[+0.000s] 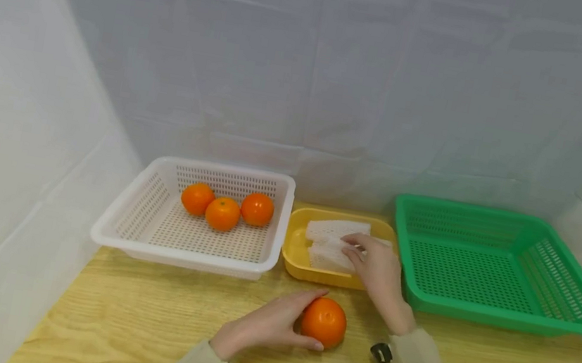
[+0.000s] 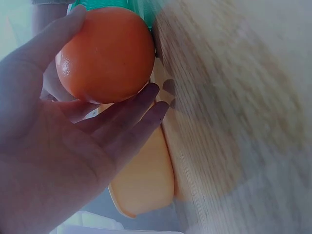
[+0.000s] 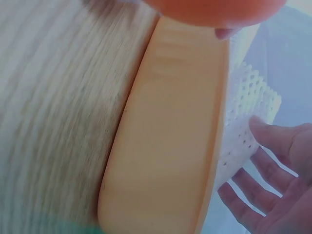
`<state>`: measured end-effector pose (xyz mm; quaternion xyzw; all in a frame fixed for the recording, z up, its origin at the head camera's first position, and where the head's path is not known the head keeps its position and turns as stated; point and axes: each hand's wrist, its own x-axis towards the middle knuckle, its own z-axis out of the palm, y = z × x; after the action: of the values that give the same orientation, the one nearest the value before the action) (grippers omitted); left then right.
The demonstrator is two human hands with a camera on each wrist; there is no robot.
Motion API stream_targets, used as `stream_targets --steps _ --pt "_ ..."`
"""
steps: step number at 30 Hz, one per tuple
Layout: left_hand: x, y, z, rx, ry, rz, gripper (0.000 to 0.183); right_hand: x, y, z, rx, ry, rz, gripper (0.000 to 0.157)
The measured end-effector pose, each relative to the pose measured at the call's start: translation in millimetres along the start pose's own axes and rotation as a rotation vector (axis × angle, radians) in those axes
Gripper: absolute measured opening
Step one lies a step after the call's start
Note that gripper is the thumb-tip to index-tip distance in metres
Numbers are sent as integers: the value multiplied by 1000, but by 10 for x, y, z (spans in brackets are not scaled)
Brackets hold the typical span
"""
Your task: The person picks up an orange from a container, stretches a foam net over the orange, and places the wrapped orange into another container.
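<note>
My left hand [image 1: 276,319] grips an orange [image 1: 324,322] low over the wooden table, thumb on the near side and fingers round the far side. In the left wrist view the orange [image 2: 108,54] sits between thumb and fingers. My right hand [image 1: 376,269] reaches into a yellow tray [image 1: 293,264] holding white foam fruit nets [image 1: 340,227]. Its thumb and fingertips pinch one net [image 3: 239,131], which rises above the tray's rim in the right wrist view.
A white basket [image 1: 115,229] with three oranges [image 1: 222,214] stands left of the yellow tray. On its right is a green basket [image 1: 483,313]. White sheeting [image 1: 310,69] hangs behind and at both sides of the wooden table [image 1: 129,321].
</note>
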<state>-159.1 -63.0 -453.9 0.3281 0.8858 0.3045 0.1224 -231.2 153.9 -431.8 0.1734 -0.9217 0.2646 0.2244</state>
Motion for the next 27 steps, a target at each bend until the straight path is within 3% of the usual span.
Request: stream_targets --steps 8,13,20,27 --pt "-18 -1 -30 -50 -8 -32 93 -31 -25 -51 210 86 79 23" --pt "-26 -16 -107 -137 15 -67 81 -54 -95 -142 352 120 135 27" --pt "22 -44 -177 -235 201 -19 52 -96 -198 -243 451 163 172 29" --pt "109 20 -229 -291 397 9 36 -151 -321 -371 591 224 205 32"
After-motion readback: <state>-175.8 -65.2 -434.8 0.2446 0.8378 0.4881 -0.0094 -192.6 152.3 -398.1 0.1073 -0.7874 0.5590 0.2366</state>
